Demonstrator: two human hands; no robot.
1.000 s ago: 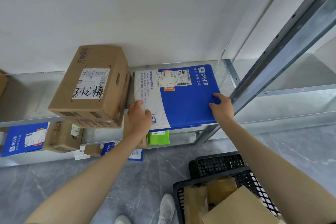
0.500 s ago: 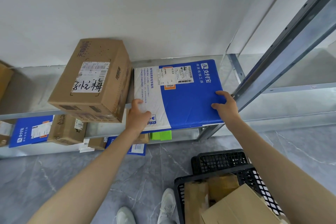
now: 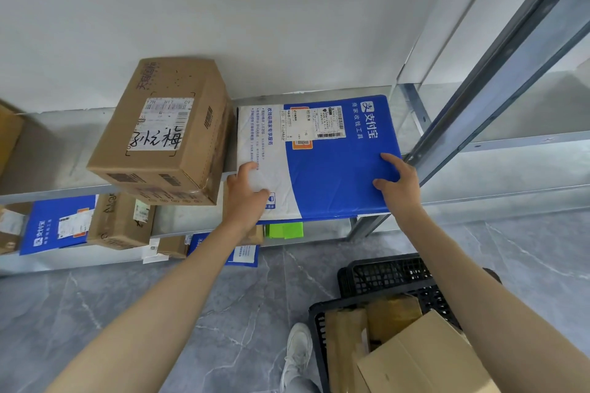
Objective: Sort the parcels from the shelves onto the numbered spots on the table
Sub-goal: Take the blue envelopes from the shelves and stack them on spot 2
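A flat blue and white mailer parcel lies on the metal shelf, its near edge jutting over the shelf's front. My left hand grips its near left corner, thumb on the white part. My right hand holds the near right edge, fingers spread on the blue face. A brown cardboard box with a handwritten label stands just left of the mailer, overhanging the shelf front.
A slanted steel upright runs close to my right hand. The lower shelf holds another blue mailer, small brown boxes and a green packet. A black crate with cardboard parcels stands on the grey floor, near a white shoe.
The mailer has slid toward me over the shelf's front edge. My left thumb has moved up onto its white part and my right fingers have spread over the blue face.
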